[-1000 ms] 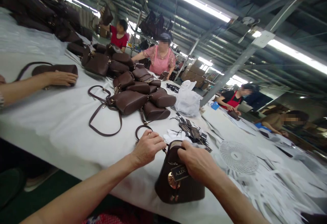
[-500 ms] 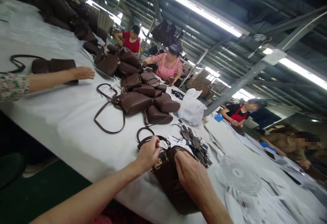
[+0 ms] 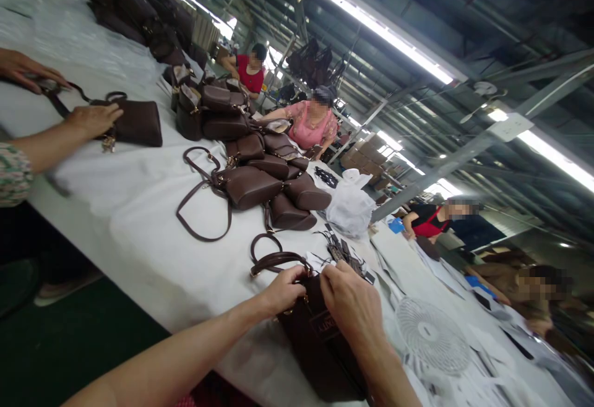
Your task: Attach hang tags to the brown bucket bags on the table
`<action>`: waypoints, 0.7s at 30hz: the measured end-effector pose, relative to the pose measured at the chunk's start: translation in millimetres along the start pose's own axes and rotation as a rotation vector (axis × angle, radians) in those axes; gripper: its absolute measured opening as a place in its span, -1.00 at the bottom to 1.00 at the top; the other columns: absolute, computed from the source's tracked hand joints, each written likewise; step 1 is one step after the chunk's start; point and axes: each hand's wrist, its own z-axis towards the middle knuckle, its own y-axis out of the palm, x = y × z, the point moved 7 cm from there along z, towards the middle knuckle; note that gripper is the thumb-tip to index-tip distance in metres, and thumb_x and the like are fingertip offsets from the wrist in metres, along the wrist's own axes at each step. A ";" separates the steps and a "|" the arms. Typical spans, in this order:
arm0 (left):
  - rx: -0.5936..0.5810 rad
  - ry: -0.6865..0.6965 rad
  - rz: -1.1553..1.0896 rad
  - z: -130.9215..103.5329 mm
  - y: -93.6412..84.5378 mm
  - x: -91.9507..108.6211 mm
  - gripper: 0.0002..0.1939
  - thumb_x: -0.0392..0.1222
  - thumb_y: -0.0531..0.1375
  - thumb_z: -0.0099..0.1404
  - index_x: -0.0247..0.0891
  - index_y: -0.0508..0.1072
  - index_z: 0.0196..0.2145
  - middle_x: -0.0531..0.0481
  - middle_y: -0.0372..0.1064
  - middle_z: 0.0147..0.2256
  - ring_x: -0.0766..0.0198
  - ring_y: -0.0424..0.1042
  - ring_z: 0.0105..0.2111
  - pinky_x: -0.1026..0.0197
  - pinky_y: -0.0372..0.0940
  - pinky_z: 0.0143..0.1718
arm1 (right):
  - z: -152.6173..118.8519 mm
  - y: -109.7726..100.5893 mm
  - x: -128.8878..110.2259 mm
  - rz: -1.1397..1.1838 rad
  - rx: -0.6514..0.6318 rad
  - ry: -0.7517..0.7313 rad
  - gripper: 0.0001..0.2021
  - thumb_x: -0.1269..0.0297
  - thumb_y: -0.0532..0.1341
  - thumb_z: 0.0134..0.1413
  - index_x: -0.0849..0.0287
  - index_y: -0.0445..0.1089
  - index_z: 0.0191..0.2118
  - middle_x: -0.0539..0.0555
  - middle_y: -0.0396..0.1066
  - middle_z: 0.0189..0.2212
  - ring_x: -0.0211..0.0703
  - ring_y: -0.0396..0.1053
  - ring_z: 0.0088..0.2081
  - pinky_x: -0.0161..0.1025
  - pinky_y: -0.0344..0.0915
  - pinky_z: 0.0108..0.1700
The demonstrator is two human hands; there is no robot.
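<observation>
Below both grips a dark brown handbag (image 3: 320,367) tilts on the white-covered bench (image 3: 153,240), the left grip (image 3: 284,291) pinching its top end and the right grip (image 3: 351,300) closed over its top edge. A lettered black label (image 3: 323,325) shows just under the right grip. Looped brown straps (image 3: 279,261) lie just beyond the left grip; a white round fan (image 3: 430,336) sits right of the right grip, black hang tags (image 3: 346,251) just ahead. Farther ahead are piled brown handbags (image 3: 254,187) and a white plastic bag (image 3: 351,208); far left of the left grip, a co-worker's hands touch another handbag (image 3: 139,124).
</observation>
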 end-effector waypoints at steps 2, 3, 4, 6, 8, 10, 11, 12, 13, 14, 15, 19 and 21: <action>0.001 0.018 -0.010 0.4 -1.0 -1.7 -0.66 -0.42 0.07 -0.09 -0.30 0.36 -0.28 0.00 0.35 -0.28 0.20 0.32 -0.20 0.23 0.22 -0.17 | 8.0 4.0 -1.1 -0.040 -0.064 -0.024 -0.75 0.30 0.04 0.29 0.15 0.41 -0.35 0.06 0.40 -0.35 -0.19 0.39 -0.40 -0.26 -0.14 -0.50; 0.001 0.023 -0.011 0.8 -1.4 -2.2 -0.66 -0.42 0.07 -0.09 -0.30 0.36 -0.28 0.00 0.36 -0.27 0.19 0.33 -0.18 0.22 0.23 -0.15 | 11.7 5.4 -1.8 -0.060 -0.093 -0.037 -0.75 0.31 0.04 0.29 0.14 0.43 -0.34 0.07 0.41 -0.34 -0.17 0.41 -0.39 -0.26 -0.13 -0.51; 0.005 0.025 -0.010 1.3 -2.0 -2.6 -0.65 -0.43 0.06 -0.09 -0.30 0.36 -0.27 -0.01 0.36 -0.26 0.19 0.33 -0.18 0.21 0.24 -0.13 | 15.3 6.2 -2.6 -0.079 -0.118 -0.048 -0.74 0.32 0.03 0.29 0.14 0.44 -0.33 0.08 0.42 -0.33 -0.15 0.42 -0.37 -0.27 -0.12 -0.51; 0.001 0.026 0.001 2.4 -2.0 -2.9 -0.64 -0.45 0.06 -0.08 -0.29 0.36 -0.27 0.00 0.37 -0.25 0.20 0.34 -0.17 0.20 0.24 -0.09 | 22.2 6.5 -4.7 -0.107 -0.162 -0.068 -0.73 0.33 0.03 0.28 0.13 0.47 -0.32 0.09 0.43 -0.31 -0.11 0.45 -0.35 -0.28 -0.06 -0.51; -0.002 0.033 0.008 3.3 -1.8 -2.3 -0.62 -0.47 0.05 -0.08 -0.29 0.36 -0.25 0.00 0.38 -0.24 0.21 0.34 -0.16 0.20 0.23 -0.07 | 28.6 6.4 -7.2 -0.123 -0.197 -0.089 -0.72 0.36 0.03 0.26 0.14 0.50 -0.31 0.11 0.45 -0.30 -0.05 0.47 -0.33 -0.28 0.01 -0.49; 0.008 0.040 0.013 4.2 -2.8 -1.9 -0.62 -0.49 0.05 -0.08 -0.29 0.37 -0.26 0.00 0.38 -0.24 0.22 0.34 -0.17 0.22 0.22 -0.10 | 34.2 7.1 -9.5 -0.130 -0.219 -0.106 -0.72 0.38 0.04 0.25 0.17 0.51 -0.30 0.15 0.47 -0.29 0.00 0.48 -0.30 -0.27 0.09 -0.46; 0.015 0.038 0.020 4.7 -3.5 -2.0 -0.62 -0.49 0.04 -0.09 -0.29 0.37 -0.27 0.00 0.38 -0.24 0.22 0.34 -0.18 0.23 0.22 -0.12 | 36.6 7.9 -10.4 -0.127 -0.226 -0.112 -0.72 0.38 0.04 0.24 0.19 0.52 -0.29 0.18 0.48 -0.28 0.01 0.49 -0.28 -0.26 0.13 -0.44; 0.021 0.034 0.028 5.3 -4.4 -2.1 -0.62 -0.49 0.04 -0.10 -0.30 0.37 -0.28 0.00 0.38 -0.25 0.22 0.34 -0.18 0.23 0.22 -0.13 | 38.5 9.1 -11.1 -0.120 -0.232 -0.118 -0.72 0.38 0.05 0.24 0.20 0.52 -0.28 0.19 0.48 -0.28 0.03 0.49 -0.27 -0.25 0.16 -0.42; 0.026 0.028 0.036 5.9 -5.2 -2.1 -0.62 -0.50 0.04 -0.11 -0.29 0.38 -0.29 0.01 0.38 -0.26 0.22 0.34 -0.19 0.23 0.22 -0.14 | 40.1 10.6 -11.7 -0.110 -0.238 -0.123 -0.73 0.38 0.06 0.23 0.20 0.53 -0.28 0.20 0.49 -0.27 0.03 0.49 -0.25 -0.25 0.19 -0.40; 0.028 0.021 0.040 6.4 -5.9 -1.8 -0.63 -0.50 0.03 -0.11 -0.29 0.38 -0.30 0.01 0.38 -0.27 0.22 0.33 -0.19 0.23 0.22 -0.14 | 41.5 11.9 -12.0 -0.099 -0.242 -0.128 -0.74 0.38 0.06 0.22 0.20 0.53 -0.29 0.21 0.50 -0.27 0.04 0.49 -0.24 -0.24 0.21 -0.38; 0.028 0.015 0.037 6.9 -6.2 -0.9 -0.62 -0.50 0.03 -0.12 -0.29 0.38 -0.31 0.02 0.38 -0.28 0.22 0.33 -0.18 0.23 0.21 -0.13 | 42.7 13.2 -12.2 -0.089 -0.246 -0.131 -0.74 0.38 0.07 0.22 0.19 0.53 -0.29 0.22 0.50 -0.27 0.05 0.49 -0.24 -0.23 0.24 -0.37; 0.023 0.020 0.015 7.8 -5.8 7.3 -0.69 -0.49 0.02 -0.09 -0.31 0.41 -0.38 0.04 0.37 -0.36 0.24 0.33 -0.24 0.25 0.19 -0.16 | 47.0 19.1 -10.8 -0.066 -0.286 -0.115 -0.75 0.42 0.08 0.18 0.21 0.53 -0.29 0.26 0.52 -0.27 0.08 0.49 -0.21 -0.19 0.29 -0.30; 0.034 0.019 0.044 8.3 -5.4 9.5 -0.79 -0.45 0.05 -0.01 -0.32 0.43 -0.43 0.04 0.37 -0.41 0.25 0.33 -0.30 0.26 0.18 -0.21 | 48.9 22.8 -10.9 -0.047 -0.310 -0.107 -0.78 0.44 0.11 0.15 0.23 0.53 -0.28 0.27 0.52 -0.26 0.10 0.49 -0.20 -0.17 0.30 -0.27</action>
